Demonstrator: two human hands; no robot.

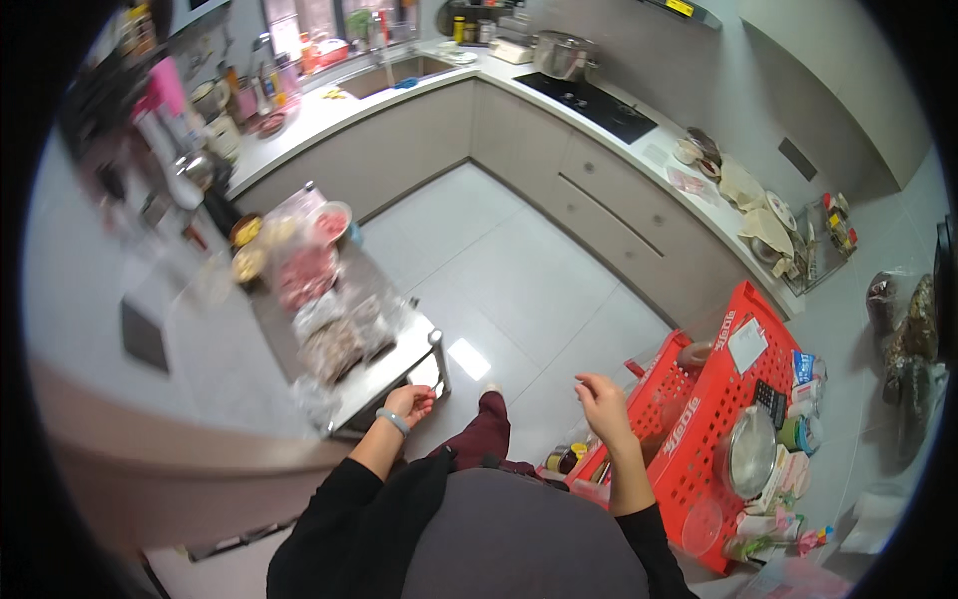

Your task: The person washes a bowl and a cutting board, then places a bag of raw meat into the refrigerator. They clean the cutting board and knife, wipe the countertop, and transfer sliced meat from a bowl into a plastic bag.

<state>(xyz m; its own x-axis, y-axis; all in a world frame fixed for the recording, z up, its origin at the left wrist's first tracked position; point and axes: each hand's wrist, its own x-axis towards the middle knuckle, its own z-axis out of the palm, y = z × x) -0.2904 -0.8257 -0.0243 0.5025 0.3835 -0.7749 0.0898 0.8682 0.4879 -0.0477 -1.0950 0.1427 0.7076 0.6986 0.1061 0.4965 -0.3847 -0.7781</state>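
My left hand (410, 404), with a pale bangle (394, 421) on the wrist, hovers by the near corner of a stainless-steel cart (410, 335). Its fingers are curled, and whether anything small lies between them cannot be made out. My right hand (603, 408) is in the air with bent, slightly spread fingers and nothing in it, left of a red perforated plastic shelf rack (677, 457). On the cart lie bagged raw meat (307, 275), a bowl of pink meat (330, 222), a clear bag of brownish food (333, 352) and small bowls of yellow food (248, 264).
Tiled floor (516, 292) stretches ahead to the kitchen cabinets. Along the counter are a sink (393, 81) with the tap running, a black cooktop (587, 107) and a large steel pot (565, 56). A round metal-rimmed container (751, 453) and a calculator (769, 403) sit on the red rack.
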